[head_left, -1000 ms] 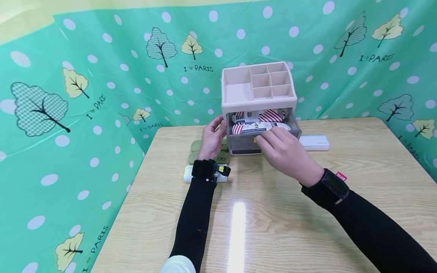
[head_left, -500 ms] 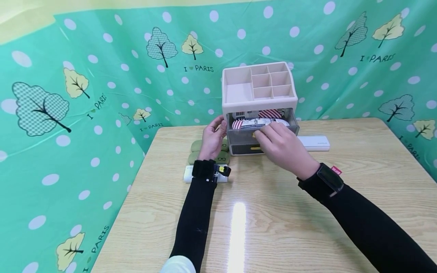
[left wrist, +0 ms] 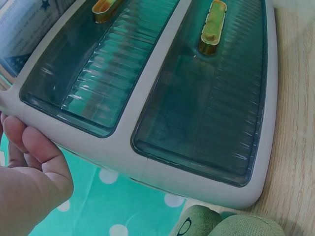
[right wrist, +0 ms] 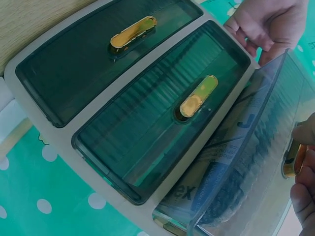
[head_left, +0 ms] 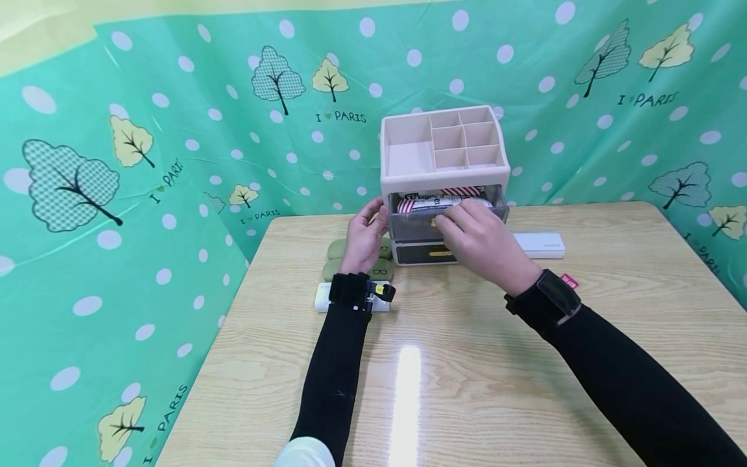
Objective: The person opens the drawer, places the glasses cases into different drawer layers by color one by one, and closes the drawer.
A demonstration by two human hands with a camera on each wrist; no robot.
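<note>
A pale desktop organizer [head_left: 445,179] with a divided top tray stands at the back of the table. Its upper clear grey drawer [head_left: 408,227] is partly pulled out and holds packets printed in white, black and red stripes [head_left: 417,206]. My right hand [head_left: 481,243] pinches that drawer's gold handle [right wrist: 291,160] between thumb and fingers. On the organizer's left side, my left hand [head_left: 363,241] rests with its fingertips against the side wall, seen close in the left wrist view [left wrist: 42,169]. Two lower drawers, with gold handles [right wrist: 198,97], are closed in the right wrist view.
Two green glasses cases [head_left: 334,268] lie left of the organizer, with a white box [head_left: 323,297] in front of them, partly under my left wrist. Another white box [head_left: 543,245] lies to the right. A green patterned cloth [head_left: 233,97] hangs behind the wooden table [head_left: 467,389].
My right hand has pushed the upper drawer further into the organizer, covering more of the packets and showing more of the drawer below. The left hand has stayed in place.
</note>
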